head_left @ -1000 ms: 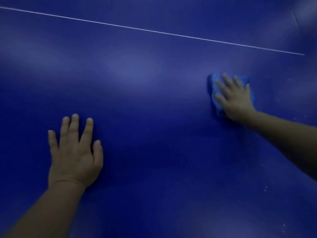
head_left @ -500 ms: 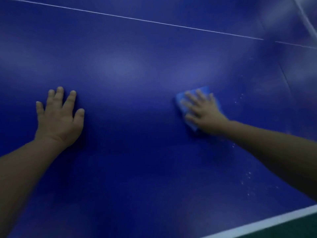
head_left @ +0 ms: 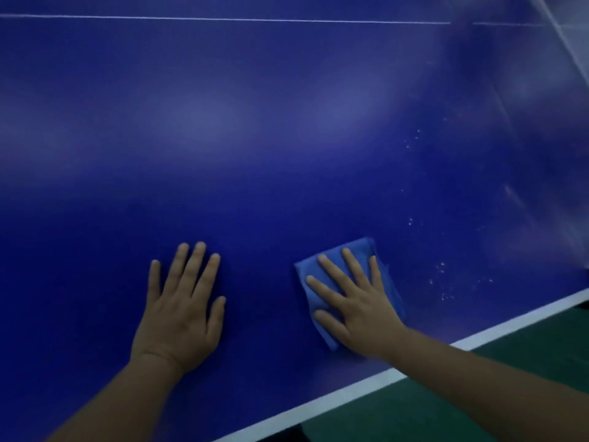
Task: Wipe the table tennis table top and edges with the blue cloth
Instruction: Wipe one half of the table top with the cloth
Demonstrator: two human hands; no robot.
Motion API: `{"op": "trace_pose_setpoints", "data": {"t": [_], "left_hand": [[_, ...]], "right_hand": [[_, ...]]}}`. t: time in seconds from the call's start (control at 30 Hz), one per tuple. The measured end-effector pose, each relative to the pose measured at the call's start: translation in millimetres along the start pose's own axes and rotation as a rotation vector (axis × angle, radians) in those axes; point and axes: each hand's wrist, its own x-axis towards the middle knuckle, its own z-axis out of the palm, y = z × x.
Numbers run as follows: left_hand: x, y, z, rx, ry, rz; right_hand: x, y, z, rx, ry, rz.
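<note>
A person leans over a dark blue bench point(head_left: 287, 138), the top of a table tennis set, in dim light. Only their bare forearms and hands are visible.

The right hand point(head_left: 360, 314) lies flat on a folded blue cloth point(head_left: 358, 245), its fingers point(head_left: 334, 275) straight and spread. They press the cloth down and do not curl round it. Spreading them this way puts weight over most of the pad, which suits wiping a broad flat surface. The cloth lies on the bench top near the closest edge, a little in from the white edge stripe point(head_left: 350, 390).

The left hand point(head_left: 178, 317) rests palm down on the bare bench just beside the cloth, not touching it. Its fingers are also straight and slightly fanned, and it holds nothing. It looks placed there as a prop, taking the person's weight as they reach across.

Pale specks point(head_left: 443, 272) are scattered on the surface to the right of the cloth, between it and the edge stripe. That patch probably still needs wiping. A thin white line point(head_left: 223, 19) crosses the far side of the bench. Beyond the near edge is a green floor point(head_left: 446, 409). The far right of the scene is hazy, and I cannot tell what is there.
</note>
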Motion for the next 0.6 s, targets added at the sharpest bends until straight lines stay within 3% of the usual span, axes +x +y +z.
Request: {"op": "trace_pose_setpoints", "data": {"t": [0.07, 0.2, 0.3, 0.37, 0.5, 0.6], "left_hand": [[0.2, -1.7, 1.1, 0.007, -0.021, 0.005], [0.1, -3.4, 0.2, 0.000, -0.031, 0.033], [0.3, -2.2, 0.9, -0.003, -0.038, 0.021], [0.6, -1.6, 1.5, -0.007, -0.038, 0.022], [0.9, -3.1, 2.6, -0.008, -0.018, 0.018], [-0.4, -4.3, 4.4, 0.000, -0.012, 0.019]], "right_hand": [[20.3, 17.5, -4.6, 0.005, -0.017, 0.133], [134.8, 38.0, -14.5, 0.127, 0.036, 0.652], [197.7, 31.0, -17.9, 0.191, 0.081, 0.843], [193.3, -0.3, -11.5, 0.157, 0.097, 0.779], [63.7, -77.1, 7.7, 0.083, 0.118, 0.356], [-37.3, -59.4, 10.1, 0.043, 0.048, 0.322]]}}
